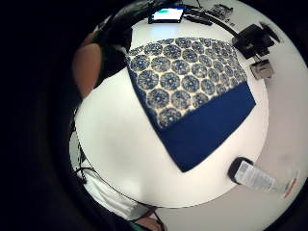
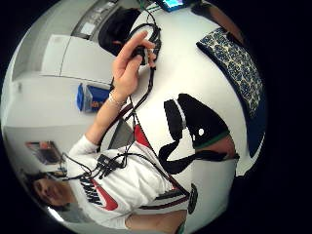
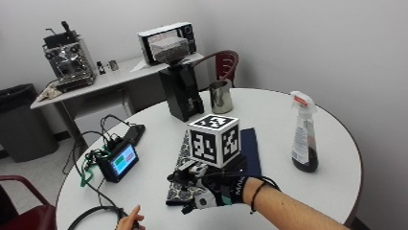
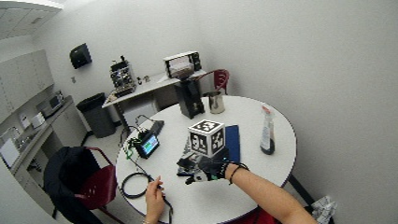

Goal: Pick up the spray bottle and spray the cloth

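The bottle (image 3: 304, 133) stands upright on the surface (image 3: 331, 167), just beyond the cloth's (image 3: 250, 149) far blue edge, trigger head up and ready to grasp. Its label is too small to read. The cloth lies flat as a target. The right hand (image 3: 213, 190) hovers over the cloth's near end, well short of the bottle, fingers loosely spread, holding nothing.

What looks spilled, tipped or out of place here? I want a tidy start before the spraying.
Nothing stands out. The spray bottle stands upright on the table, apart from the cloth, which lies flat. The gloved right hand hovers over the cloth's near edge, holding nothing.
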`<state>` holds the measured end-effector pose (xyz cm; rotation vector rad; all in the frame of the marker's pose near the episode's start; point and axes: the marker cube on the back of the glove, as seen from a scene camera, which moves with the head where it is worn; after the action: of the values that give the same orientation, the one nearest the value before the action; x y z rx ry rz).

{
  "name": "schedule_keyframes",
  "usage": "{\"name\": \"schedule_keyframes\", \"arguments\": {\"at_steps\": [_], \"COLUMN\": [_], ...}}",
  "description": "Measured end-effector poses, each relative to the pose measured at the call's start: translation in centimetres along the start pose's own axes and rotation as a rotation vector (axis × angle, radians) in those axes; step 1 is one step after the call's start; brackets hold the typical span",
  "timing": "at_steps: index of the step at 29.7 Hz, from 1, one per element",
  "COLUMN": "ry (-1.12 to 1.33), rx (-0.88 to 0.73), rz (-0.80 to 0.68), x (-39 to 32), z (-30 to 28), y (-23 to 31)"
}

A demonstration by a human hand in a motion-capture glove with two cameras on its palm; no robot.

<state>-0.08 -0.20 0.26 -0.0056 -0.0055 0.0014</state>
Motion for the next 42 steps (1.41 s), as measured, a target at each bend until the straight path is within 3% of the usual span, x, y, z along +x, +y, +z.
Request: {"name": "schedule_keyframes", "arguments": {"at_steps": [15,26,30,34,38,42], "ry": [0.073,0.043,0.007,-0.075,-0.172,-0.364], "rx": [-0.032,0.083,0.205,0.462,0.7,0.799], "rz": [0.023,0.066,0.12,0.153,0.377,0.58], "x": [1.2,3.5,5.1,8.2,11.9,17.7], "z": [-0.6,-2.4,-3.3,-5.1,-7.3,-7.3], "y": [0.7,5.0,9.1,12.8,15.8,16.3]}}
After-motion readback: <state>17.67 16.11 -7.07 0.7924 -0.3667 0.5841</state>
